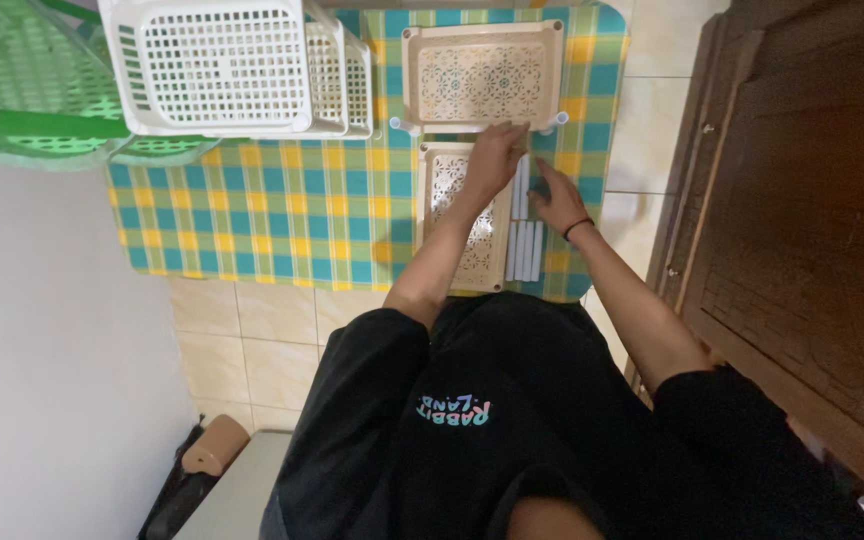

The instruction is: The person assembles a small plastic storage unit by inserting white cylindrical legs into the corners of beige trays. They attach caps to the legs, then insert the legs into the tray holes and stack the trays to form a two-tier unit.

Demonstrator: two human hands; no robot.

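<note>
Head view, looking straight down over a black shirt at a table spread with a green, yellow and blue checked cloth (282,215). The left hand (493,160) lies on the far end of a cream perforated shelf tray (472,240) lying flat on the cloth; its fingers look close together and curled over the tray's edge, though whether they pinch anything cannot be told. The right hand (558,197) sits just beside it, fingers loosely bent onto a set of short white tubes (525,248) lying side by side along the tray's right edge; the exact grip is hidden. A second cream tray (482,75) stands beyond, touching distance from the left fingertips, with white pegs at its near corners. Judgement: this step goes best with the flat tray pinned steady and one tube lifted at a time, so the rest do not roll. Around: stacked white lattice baskets (222,65) at the far left, a green basket (27,85) overhanging the table edge, and a dark wooden cabinet (802,220) close on the right, which crowds the right elbow.
</note>
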